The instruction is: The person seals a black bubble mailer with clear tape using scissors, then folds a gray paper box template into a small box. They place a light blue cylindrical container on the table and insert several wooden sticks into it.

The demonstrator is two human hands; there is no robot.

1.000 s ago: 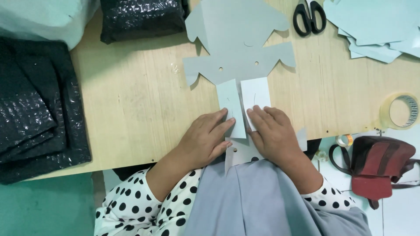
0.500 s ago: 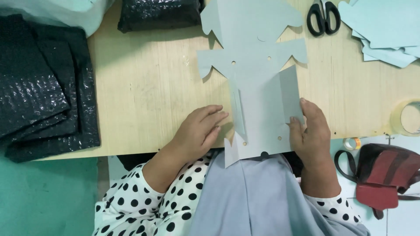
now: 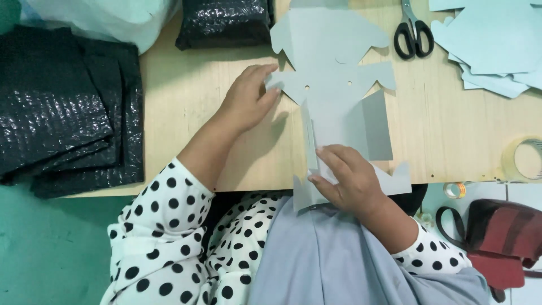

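Two hands now working apart on the grey card cutout (image 3: 333, 85) lying on the worktop (image 3: 192, 113), side flaps opened up since a moment ago. Left hand (image 3: 245, 99) having moved up, pressing flat on the cutout's left wing. Right hand (image 3: 347, 181) pinning the near end at the worktop edge, fingers spread, gripping nothing.

head cam | worn on person's head | faces steeply down, close over wooden table (image 3: 186, 107) edge and lap | single view, no overlap
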